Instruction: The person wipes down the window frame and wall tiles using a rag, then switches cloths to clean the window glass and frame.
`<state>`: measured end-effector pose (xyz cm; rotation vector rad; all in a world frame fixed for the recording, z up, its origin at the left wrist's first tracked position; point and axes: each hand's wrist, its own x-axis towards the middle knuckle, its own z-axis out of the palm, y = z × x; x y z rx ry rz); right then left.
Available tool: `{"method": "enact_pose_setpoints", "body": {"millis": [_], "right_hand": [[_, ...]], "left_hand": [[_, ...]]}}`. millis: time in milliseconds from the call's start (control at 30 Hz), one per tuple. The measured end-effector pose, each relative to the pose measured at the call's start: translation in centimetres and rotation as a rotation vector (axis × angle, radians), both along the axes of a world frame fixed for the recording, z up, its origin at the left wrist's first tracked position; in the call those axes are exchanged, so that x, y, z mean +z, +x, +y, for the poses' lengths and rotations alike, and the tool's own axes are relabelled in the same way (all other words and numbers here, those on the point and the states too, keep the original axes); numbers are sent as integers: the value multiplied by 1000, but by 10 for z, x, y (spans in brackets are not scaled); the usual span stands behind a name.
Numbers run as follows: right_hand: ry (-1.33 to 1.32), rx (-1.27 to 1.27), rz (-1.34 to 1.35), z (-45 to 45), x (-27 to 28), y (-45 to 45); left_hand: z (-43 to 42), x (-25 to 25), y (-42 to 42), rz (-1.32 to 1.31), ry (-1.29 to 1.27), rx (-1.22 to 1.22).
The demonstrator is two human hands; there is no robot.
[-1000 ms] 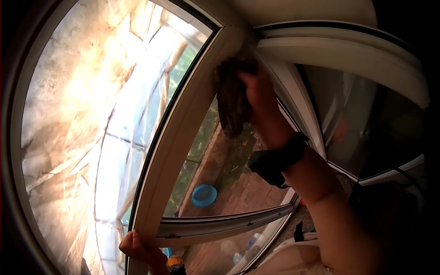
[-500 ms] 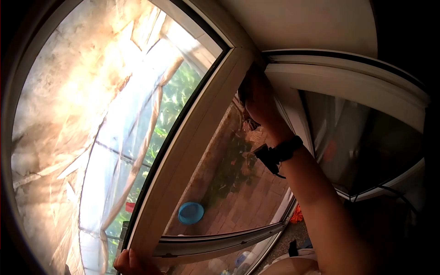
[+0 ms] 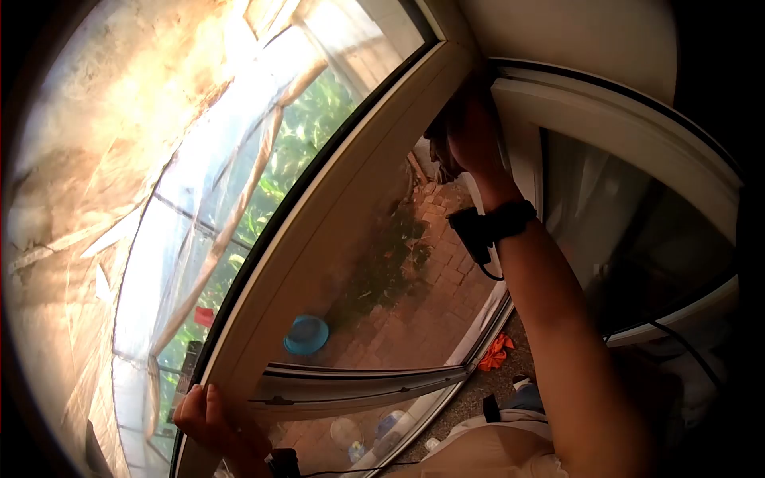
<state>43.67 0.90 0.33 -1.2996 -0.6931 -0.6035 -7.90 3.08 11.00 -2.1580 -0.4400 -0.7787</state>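
Your right hand (image 3: 476,139) has shifted deeper into the shadowed upper corner of the window frame (image 3: 327,215), so the grasped dark cloth (image 3: 443,162), partly hidden, apparently bears there now. Your left hand (image 3: 209,418) grips the frame's lower edge, fingers curled over.

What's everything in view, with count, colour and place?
Window frame: one, off-white, centre
Second window: one, off-white, dark-glassed, right
Wall: one, beige, upper right
Sheeting: count unclear, pale, left
Plants: count unclear, green, left of frame
Red item: one, red, left, beside frame
Basin: one, blue, seen through frame
Paving: one area, reddish, centre
Orange item: one, orange, floor, right of frame
Pale items: several, whitish, bluish, bottom
Cables: at least two, black, right, bottom
Cloth: one, dark, held, top centre
Wrist straps: two, black, one per wrist
Left hand: one, bare, gripping frame
Right hand: one, bare, on cloth
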Motion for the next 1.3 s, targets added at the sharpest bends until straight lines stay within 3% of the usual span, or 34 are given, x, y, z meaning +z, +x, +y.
{"method": "enact_pose_setpoints", "body": {"millis": [33, 100, 267, 333, 400, 433, 467, 500, 567, 800, 1000, 1100, 1167, 1300], "right_hand": [[43, -71, -113, 7, -8, 7], [-139, -166, -63, 10, -16, 13], [-187, 140, 105, 0, 11, -54], [19, 102, 3, 6, 8, -90], [-4, -64, -234, 8, 3, -120], [-3, 227, -30, 9, -6, -141], [-103, 140, -139, 4, -8, -165], [-7, 79, -377, 7, -5, -185], [-3, 310, -367, 4, -12, -239], [-99, 749, -453, -5, -7, -368], [-217, 981, -533, -18, 12, -355], [-200, 1115, -364, -39, 12, -348], [-214, 1153, -45, -64, 6, -350], [-64, 848, -186, -89, 26, -348]], "left_hand": [[-2, -1, 2, -11, 7, 13], [-5, -1, 7, -46, -40, -19], [-5, -1, 6, -55, -40, 25], [-6, -1, 4, -35, -61, -11], [-6, 0, 2, -27, -73, -7], [-6, 0, 2, -19, -95, -34], [-6, 1, 3, -27, -100, -29], [-6, 1, 3, -41, -87, -33], [-5, 3, 3, -22, -99, -46], [-8, 9, 5, -55, -114, -114], [-11, 14, 6, -89, -106, -195], [-5, 13, 2, -158, -124, -313], [-9, 18, -14, -198, -163, -387], [-19, 17, -55, -317, -66, -401]]}}
